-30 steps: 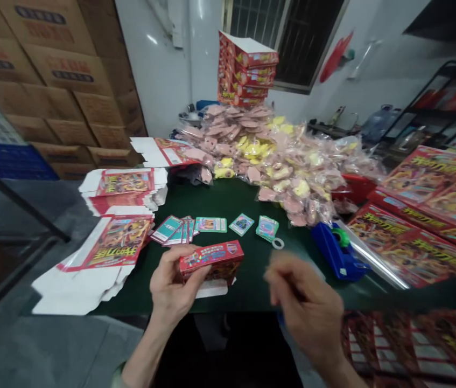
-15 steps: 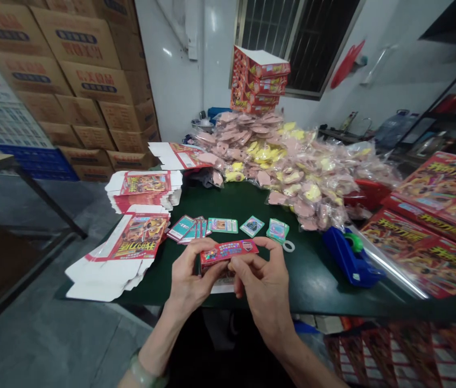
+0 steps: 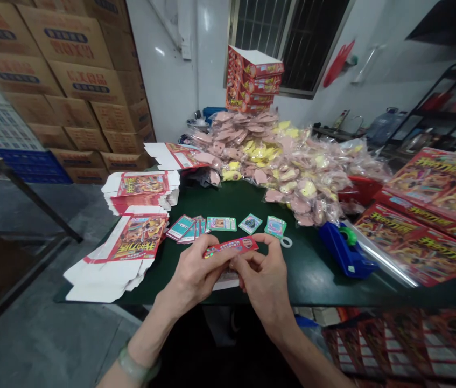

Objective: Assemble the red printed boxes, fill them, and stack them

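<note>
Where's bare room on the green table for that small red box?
Bare dark-green tabletop between the right hand and the blue plastic tape dispenser. Crowded: teal printed cards ahead of it, flat red-and-white cartons left, pink bagged packets behind.

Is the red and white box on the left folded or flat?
Flat: the red-and-white printed cardboard box sheet lies spread open, its white flaps unfolded.

Two bare hands meet low over the work, the left hand [image 3: 195, 272] and right hand [image 3: 262, 283] close together, almost knuckle to knuckle, fingers [image 3: 252, 260] curled inward in a light pinch. Both wrists bend slightly. The left forearm [image 3: 141, 350] rises from the bottom of the frame with a pale green bangle [image 3: 138, 365] at the wrist, while the right forearm [image 3: 304, 353] is bare.
</note>
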`<state>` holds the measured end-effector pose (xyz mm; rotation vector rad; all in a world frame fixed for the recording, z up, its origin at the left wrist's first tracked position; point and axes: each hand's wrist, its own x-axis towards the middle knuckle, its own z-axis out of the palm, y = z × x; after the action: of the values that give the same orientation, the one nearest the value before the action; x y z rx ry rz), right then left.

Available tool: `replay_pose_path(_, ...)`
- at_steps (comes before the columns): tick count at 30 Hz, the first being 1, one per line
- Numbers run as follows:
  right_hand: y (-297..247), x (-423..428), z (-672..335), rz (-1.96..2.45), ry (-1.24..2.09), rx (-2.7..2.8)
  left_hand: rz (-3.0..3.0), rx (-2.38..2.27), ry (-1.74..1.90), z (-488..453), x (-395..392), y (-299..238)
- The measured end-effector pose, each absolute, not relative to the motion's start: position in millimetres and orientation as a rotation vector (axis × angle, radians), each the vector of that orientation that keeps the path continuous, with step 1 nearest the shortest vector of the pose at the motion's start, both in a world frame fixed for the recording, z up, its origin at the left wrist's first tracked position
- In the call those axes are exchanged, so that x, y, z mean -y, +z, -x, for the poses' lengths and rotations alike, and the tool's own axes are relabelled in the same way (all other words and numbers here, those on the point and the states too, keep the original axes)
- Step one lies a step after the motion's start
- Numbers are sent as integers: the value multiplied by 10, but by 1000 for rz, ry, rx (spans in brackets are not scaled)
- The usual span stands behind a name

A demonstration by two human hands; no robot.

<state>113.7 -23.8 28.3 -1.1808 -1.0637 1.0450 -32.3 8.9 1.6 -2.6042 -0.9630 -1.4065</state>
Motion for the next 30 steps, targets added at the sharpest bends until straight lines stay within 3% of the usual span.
replay_pose_path(5, 175, 181, -1141, 1180, 1020, 1060, 2756, 960, -1408, 362, -118, 110)
replay_pose_path(12, -583, 114, -1169, 1304, 1034, 1207, 2537, 986, -1717, 216, -201, 53)
replay_pose_path(18, -783, 86, -1524, 1500, 762, 1396, 2468, 1243, -1829, 391, -222, 37)
replay_pose_path(20, -713, 106, -1606, 1472, 802, 1304, 2352, 1436, -1997, 511, -196, -8)
replay_pose_path(24, -452, 129, -1711, 1166, 1193, 1228, 1715, 1818, -2780, 517, -141, -246)
replay_pose_path(26, -263, 71, -1834, 1111, 1184, 1250, 1772, 1911, -2944, 445, -124, -386)
replay_pose_path(30, 244, -188, -2202, 1181, 843, 1578, 2305, 2026, -2304, 424, -123, -488)
